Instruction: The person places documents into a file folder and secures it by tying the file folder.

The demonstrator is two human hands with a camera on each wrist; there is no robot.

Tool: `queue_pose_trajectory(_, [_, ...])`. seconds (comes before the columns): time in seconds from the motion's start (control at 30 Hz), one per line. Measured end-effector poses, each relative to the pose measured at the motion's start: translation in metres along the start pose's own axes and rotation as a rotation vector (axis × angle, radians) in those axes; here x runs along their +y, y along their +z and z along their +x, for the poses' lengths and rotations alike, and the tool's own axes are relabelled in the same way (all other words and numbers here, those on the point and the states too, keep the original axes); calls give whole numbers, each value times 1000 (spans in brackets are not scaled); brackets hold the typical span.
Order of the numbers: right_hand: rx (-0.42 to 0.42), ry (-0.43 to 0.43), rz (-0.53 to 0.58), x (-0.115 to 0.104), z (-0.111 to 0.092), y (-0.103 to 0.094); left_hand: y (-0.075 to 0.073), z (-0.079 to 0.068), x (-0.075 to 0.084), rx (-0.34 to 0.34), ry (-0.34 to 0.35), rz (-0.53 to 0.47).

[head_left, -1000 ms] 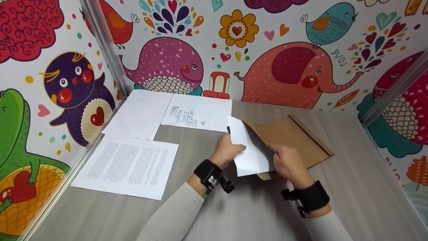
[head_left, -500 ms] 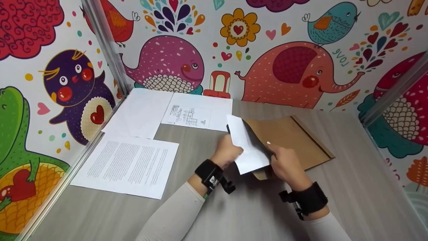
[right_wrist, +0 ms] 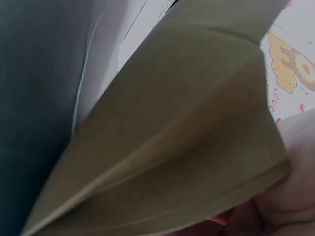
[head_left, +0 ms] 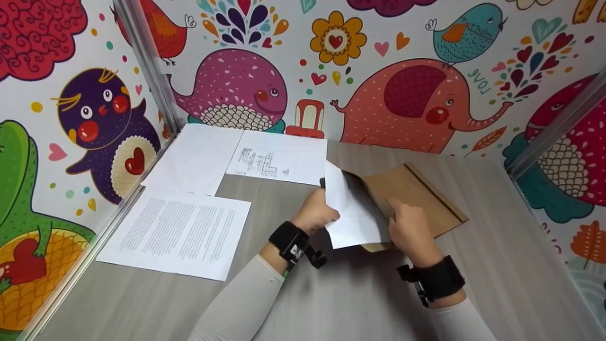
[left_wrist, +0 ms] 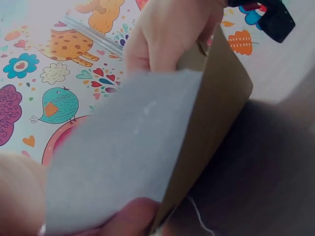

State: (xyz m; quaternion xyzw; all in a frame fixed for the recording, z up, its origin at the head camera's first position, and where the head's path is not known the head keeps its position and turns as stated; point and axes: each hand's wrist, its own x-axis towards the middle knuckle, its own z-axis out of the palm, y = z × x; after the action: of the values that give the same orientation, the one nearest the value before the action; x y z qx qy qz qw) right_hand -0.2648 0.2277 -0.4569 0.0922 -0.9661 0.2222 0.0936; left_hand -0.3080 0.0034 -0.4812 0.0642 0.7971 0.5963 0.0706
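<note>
A brown paper envelope (head_left: 412, 189) is held tilted over the table, its mouth facing left. A white sheet of paper (head_left: 355, 213) juts from that mouth. My left hand (head_left: 315, 210) grips the sheet together with the envelope's edge, the thumb lying across the paper; in the left wrist view the thumb (left_wrist: 133, 216) shows low on the sheet. My right hand (head_left: 412, 232) pinches the near edge of the envelope's mouth, with its fingers partly hidden. The right wrist view shows the envelope's bowed side (right_wrist: 172, 98) up close. A thin white string (left_wrist: 199, 214) dangles beside it.
To the left lie a text-covered sheet (head_left: 175, 232), a blank-looking sheet (head_left: 189, 158) and a sheet with a technical drawing (head_left: 303, 156). Patterned walls (head_left: 312, 61) border the grey table (head_left: 331, 303) at the back and sides.
Over the last half second my right hand has shifted slightly right, and more of the white sheet's width shows at the mouth. The left hand keeps its grip.
</note>
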Motion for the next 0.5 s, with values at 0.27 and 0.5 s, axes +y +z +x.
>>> queue_pose_trajectory(0.27, [101,-19,-144,-10,-4,-3,6,-3,-1,5,-46,47])
queue_pose_trajectory(0.5, [200,-55,-217,-16,-10,0,14,-5,3,28,-68,-48])
